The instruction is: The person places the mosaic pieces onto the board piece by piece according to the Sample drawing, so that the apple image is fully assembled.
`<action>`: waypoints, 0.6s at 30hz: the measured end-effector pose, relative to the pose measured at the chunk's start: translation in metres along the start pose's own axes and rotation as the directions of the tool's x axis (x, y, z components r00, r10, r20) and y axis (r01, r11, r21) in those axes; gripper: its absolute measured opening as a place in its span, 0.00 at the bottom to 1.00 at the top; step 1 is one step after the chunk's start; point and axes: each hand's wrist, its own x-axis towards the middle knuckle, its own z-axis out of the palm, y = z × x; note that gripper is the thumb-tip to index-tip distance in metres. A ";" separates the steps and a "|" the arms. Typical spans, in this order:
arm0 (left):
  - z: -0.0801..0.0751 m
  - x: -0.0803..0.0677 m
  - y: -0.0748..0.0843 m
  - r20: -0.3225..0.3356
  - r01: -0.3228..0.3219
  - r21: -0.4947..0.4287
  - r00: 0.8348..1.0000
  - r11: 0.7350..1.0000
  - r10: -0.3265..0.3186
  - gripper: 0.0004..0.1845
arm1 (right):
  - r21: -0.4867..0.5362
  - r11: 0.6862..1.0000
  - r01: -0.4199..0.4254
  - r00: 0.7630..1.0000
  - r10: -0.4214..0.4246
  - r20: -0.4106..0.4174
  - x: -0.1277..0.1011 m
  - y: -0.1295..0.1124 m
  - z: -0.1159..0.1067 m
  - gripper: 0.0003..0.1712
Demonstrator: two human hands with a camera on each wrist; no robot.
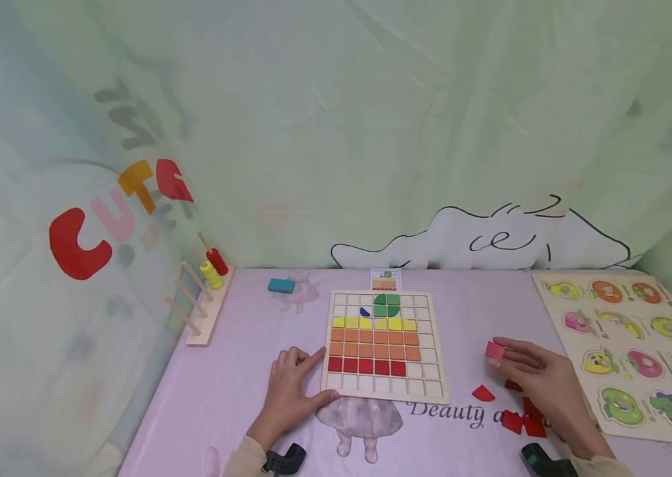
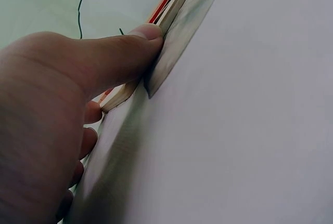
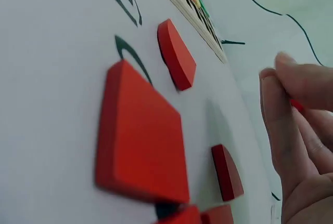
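Note:
My left hand (image 1: pixel 289 391) lies at the near left corner of a wooden grid board (image 1: pixel 385 397), its straight thumb (image 2: pixel 125 52) against the front edge and a finger at the left side. The board bears rows of red, orange and yellow tiles, a green round shape (image 1: pixel 386 305) and a small blue piece (image 1: pixel 364 311). To the right of the board, my right hand (image 1: pixel 541 377) pinches a red square tile (image 1: pixel 494 350) above the table. Loose red pieces lie below that hand, among them a square tile (image 3: pixel 148 135) and a curved-edged piece (image 1: pixel 483 393).
Behind the board stands a small pattern card (image 1: pixel 386 280), with a teal block (image 1: pixel 281 285) to its left. A wooden peg stand (image 1: pixel 207 311) with yellow and red beads is at far left. A fruit puzzle board (image 1: pixel 601 397) lies at right. Curtains hang behind.

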 end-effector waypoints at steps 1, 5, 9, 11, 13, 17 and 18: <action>0.000 0.000 0.000 -0.001 -0.001 0.002 1.000 1.000 0.001 0.43 | 0.003 1.000 0.015 1.000 -0.015 0.009 0.000 -0.001 0.001 0.42; 0.001 0.000 -0.001 -0.001 -0.001 0.009 1.000 1.000 0.001 0.43 | -0.010 0.995 0.096 0.995 -0.096 0.012 0.000 -0.005 0.007 0.37; 0.001 0.000 -0.001 0.001 0.000 0.008 1.000 1.000 0.000 0.44 | -0.054 0.982 0.178 0.983 -0.175 0.061 0.000 -0.012 0.014 0.33; 0.000 0.000 -0.001 -0.001 -0.002 0.002 1.000 1.000 0.002 0.43 | -0.075 0.973 0.219 0.972 -0.212 0.101 0.000 -0.017 0.019 0.30; 0.000 0.000 -0.001 -0.002 -0.004 -0.003 1.000 1.000 0.004 0.43 | -0.087 0.964 0.251 0.962 -0.238 0.136 -0.001 -0.024 0.025 0.28; 0.000 0.000 -0.001 -0.001 -0.007 -0.001 1.000 1.000 0.007 0.43 | -0.138 0.928 0.347 0.930 -0.321 0.177 -0.005 -0.036 0.039 0.23; 0.001 0.000 -0.001 -0.002 -0.008 0.002 1.000 1.000 0.008 0.43 | -0.148 0.917 0.371 0.921 -0.343 0.183 -0.006 -0.038 0.043 0.22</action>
